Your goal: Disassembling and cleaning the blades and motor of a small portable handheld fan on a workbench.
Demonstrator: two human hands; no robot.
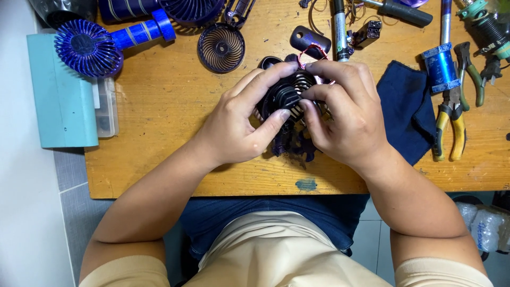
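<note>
Over the cluttered wooden table point(159, 106) we clamp the black fan part point(287, 95) dead centre between us: left hand point(239, 125) grasping its near-left rim, right hand point(348, 119) pinching its right edge, both equally close.

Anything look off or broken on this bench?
The small black fan part held in both hands, left hand and right hand, is opened up, with red wire looping loose from it. A round grille lies detached on the wooden table. Nothing looks spilled.
</note>
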